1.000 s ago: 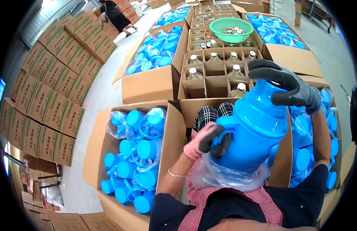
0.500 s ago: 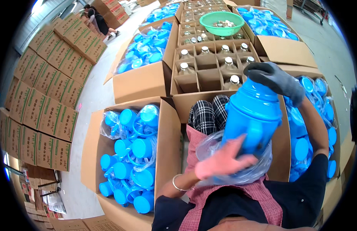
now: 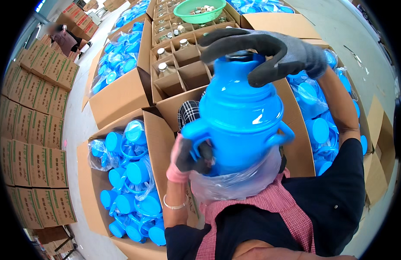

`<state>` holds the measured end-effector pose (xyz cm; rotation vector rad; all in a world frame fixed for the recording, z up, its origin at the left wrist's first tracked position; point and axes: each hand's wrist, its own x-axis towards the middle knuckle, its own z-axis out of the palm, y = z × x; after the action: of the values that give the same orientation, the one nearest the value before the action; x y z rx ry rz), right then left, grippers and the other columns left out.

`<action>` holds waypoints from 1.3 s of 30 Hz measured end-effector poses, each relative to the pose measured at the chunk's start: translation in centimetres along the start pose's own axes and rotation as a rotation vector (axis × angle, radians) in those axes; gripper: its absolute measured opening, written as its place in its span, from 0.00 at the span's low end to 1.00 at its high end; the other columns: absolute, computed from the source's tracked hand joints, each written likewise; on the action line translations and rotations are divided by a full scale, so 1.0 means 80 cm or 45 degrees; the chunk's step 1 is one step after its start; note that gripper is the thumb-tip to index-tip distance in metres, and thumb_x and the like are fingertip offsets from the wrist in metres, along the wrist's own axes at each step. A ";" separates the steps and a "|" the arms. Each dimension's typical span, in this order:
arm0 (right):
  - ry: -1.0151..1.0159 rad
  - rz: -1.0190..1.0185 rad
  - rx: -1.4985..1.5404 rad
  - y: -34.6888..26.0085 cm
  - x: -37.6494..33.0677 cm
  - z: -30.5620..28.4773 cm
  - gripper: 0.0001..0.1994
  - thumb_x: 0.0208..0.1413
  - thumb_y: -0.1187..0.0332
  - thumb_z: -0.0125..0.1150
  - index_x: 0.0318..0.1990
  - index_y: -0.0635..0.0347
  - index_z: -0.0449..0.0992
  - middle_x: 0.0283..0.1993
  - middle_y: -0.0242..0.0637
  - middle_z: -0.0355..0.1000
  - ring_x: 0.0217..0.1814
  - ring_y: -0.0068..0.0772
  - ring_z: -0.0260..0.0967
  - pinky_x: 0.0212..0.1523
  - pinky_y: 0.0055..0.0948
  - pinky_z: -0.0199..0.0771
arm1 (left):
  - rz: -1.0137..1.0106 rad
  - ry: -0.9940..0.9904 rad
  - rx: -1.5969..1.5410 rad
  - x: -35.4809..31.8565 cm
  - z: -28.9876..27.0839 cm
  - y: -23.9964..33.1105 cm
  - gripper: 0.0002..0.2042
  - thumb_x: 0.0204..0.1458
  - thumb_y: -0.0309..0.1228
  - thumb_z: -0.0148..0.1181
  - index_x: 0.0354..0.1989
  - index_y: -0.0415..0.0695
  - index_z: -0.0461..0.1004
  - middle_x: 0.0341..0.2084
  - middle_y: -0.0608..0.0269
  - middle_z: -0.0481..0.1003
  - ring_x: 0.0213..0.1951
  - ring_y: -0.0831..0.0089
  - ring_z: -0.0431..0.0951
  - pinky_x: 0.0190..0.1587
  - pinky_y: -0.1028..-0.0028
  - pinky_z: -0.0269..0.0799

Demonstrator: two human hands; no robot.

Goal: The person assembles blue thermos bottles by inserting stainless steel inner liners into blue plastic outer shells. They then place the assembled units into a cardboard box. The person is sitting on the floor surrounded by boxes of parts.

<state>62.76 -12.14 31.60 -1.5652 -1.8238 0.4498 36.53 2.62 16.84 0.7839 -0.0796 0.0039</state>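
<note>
A bright blue plastic thermos flask [image 3: 241, 117] with side handles stands upright against my lap, tilted slightly. Its lower part sits in a crumpled clear plastic bag [image 3: 239, 184]. My left hand [image 3: 192, 156], in a pink glove with a dark palm, is closed round the flask's left handle. Over the flask's neck arches my right hand [image 3: 270, 54], in a grey and black glove, with fingers and thumb spread apart. Inside the neck something black and shiny [image 3: 244, 55] shows; I cannot tell what it is.
Open cartons of blue flask parts [image 3: 135, 190] flank me on both sides. Ahead is a divided carton [image 3: 179, 93] with glass bottles, and a green basin [image 3: 200, 15] of small caps. Stacked cartons [image 3: 31, 160] line the left; a person [image 3: 66, 41] stands beyond them.
My left hand has gone from the flask's side to its handle. The flask has turned and come left in view, and my right hand's fingers have spread above its neck.
</note>
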 end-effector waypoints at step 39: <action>0.252 -0.262 -0.225 0.031 0.043 0.056 0.26 0.55 0.51 0.58 0.55 0.59 0.69 0.55 0.46 0.66 0.54 0.45 0.65 0.55 0.37 0.66 | 0.302 -1.239 2.609 0.131 0.148 0.062 0.12 0.32 0.29 0.58 0.29 0.45 0.68 0.26 0.63 0.69 0.37 0.65 0.73 0.59 0.63 0.63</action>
<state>61.32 -7.52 27.74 -1.4583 -1.8838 0.0375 45.96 -2.48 29.50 2.7588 -1.2385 -0.0854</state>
